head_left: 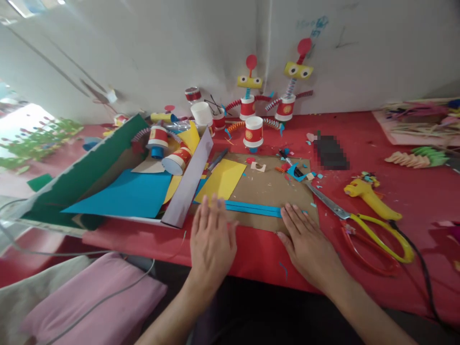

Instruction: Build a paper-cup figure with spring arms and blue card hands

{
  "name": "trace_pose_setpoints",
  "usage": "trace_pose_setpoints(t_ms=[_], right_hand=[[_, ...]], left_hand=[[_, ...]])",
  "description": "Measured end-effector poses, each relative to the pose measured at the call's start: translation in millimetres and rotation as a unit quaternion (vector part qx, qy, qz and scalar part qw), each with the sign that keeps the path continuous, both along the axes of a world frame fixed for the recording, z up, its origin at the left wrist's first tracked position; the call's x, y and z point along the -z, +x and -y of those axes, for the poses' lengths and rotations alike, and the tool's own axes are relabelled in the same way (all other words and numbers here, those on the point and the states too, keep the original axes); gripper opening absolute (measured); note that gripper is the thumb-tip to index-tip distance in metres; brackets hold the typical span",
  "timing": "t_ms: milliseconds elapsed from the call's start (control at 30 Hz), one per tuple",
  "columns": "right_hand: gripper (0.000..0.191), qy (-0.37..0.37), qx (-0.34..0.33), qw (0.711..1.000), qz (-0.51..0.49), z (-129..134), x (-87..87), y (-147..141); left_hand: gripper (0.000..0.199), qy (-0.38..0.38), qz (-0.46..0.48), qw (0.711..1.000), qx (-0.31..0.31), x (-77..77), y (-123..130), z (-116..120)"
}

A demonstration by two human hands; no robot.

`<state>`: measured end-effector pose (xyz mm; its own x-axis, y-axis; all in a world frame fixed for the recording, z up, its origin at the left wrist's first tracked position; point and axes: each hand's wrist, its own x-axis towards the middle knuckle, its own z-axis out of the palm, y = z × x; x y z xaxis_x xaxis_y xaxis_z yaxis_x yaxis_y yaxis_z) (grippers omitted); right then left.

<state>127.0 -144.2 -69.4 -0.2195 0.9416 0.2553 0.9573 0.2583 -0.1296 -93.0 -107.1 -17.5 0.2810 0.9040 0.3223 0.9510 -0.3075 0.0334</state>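
Note:
Two narrow blue paper strips (pixel 253 208) lie side by side along the near part of a brown cardboard sheet (pixel 276 189). My right hand (pixel 307 244) rests flat with its fingertips on the strips' right end. Over their left end is my left hand (pixel 212 242), fingers stretched out and slightly blurred; whether it touches the paper I cannot tell. A yellow paper sheet (pixel 224 177) lies just beyond my left fingertips. Scissors (pixel 339 211) with one yellow and one red handle lie to the right of my right hand.
On the left stands an open box (pixel 189 184) holding blue paper (pixel 125 194) and paper-cup figures. Several cup figures (pixel 247 103) stand along the wall. A yellow glue gun (pixel 373 199) with a black cord lies at right, near paper scraps. A pink cushion (pixel 97 302) is at lower left.

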Motion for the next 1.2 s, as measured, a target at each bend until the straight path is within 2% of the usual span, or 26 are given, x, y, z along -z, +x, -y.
trace_pose_setpoints(t_ms=[33, 100, 133, 233, 333, 433, 533, 633, 733, 767, 833, 900, 967, 1067, 1200], right_hand=[[0.056, -0.003, -0.002, 1.0, 0.002, 0, -1.5, 0], [0.054, -0.011, -0.008, 1.0, 0.009, -1, -4.8, 2], [0.053, -0.014, -0.012, 1.0, 0.015, 0, -6.2, 4], [0.054, -0.002, -0.012, 0.999, 0.034, 5, -8.4, 15], [0.053, 0.047, 0.006, 0.998, 0.044, 17, -9.1, 31], [0.038, 0.096, 0.005, 0.995, 0.022, 34, -15.2, 45], [0.023, 0.115, 0.014, 0.993, -0.027, 49, -28.7, 55], [0.026, 0.112, 0.069, 0.991, -0.035, 53, -42.8, 72], [0.022, 0.12, 0.152, 0.981, 0.011, 39, -50.8, 104], [0.022, 0.101, 0.178, 0.978, 0.03, 30, -51.5, 118], [0.034, 0.018, 0.238, 0.969, 0.07, 11, -49.6, 143], [0.041, -0.081, 0.286, 0.953, 0.056, -9, -44.6, 162], [0.039, -0.12, 0.288, 0.949, 0.042, -25, -39.4, 172], [0.042, -0.134, 0.291, 0.947, 0.026, -38, -37.4, 175], [0.047, -0.109, 0.311, 0.944, -0.004, -42, -50.2, 171]], left_hand=[[0.05, -0.006, 0.01, 0.998, 0.065, -2.7, 10, -1], [0.049, -0.061, 0.016, 0.971, 0.229, -1.4, 31, -4], [0.049, -0.083, 0.018, 0.962, 0.26, 2.6, 39, -5], [0.05, -0.117, 0.024, 0.962, 0.246, 20.3, 52, -8], [0.049, -0.112, 0.026, 0.969, 0.217, 31.8, 50, -4], [0.048, -0.098, 0.014, 0.975, 0.197, 32.2, 49, 0], [0.046, -0.081, 0.003, 0.983, 0.167, 29.5, 57, 1], [0.046, -0.068, 0.009, 0.988, 0.135, 29.6, 68, -3], [0.048, -0.063, 0.015, 0.989, 0.13, 32.3, 77, -7], [0.049, -0.061, 0.014, 0.989, 0.137, 33.1, 78, -8], [0.053, -0.055, 0.01, 0.986, 0.156, 33.0, 80, -11], [0.051, -0.054, 0.007, 0.984, 0.171, 29.2, 80, -17], [0.042, -0.065, 0.001, 0.979, 0.191, 21.9, 81, -27], [0.031, -0.105, -0.015, 0.964, 0.246, 11.4, 81, -49], [0.014, -0.121, 0.051, 0.956, 0.262, 14.9, 80, -69]])
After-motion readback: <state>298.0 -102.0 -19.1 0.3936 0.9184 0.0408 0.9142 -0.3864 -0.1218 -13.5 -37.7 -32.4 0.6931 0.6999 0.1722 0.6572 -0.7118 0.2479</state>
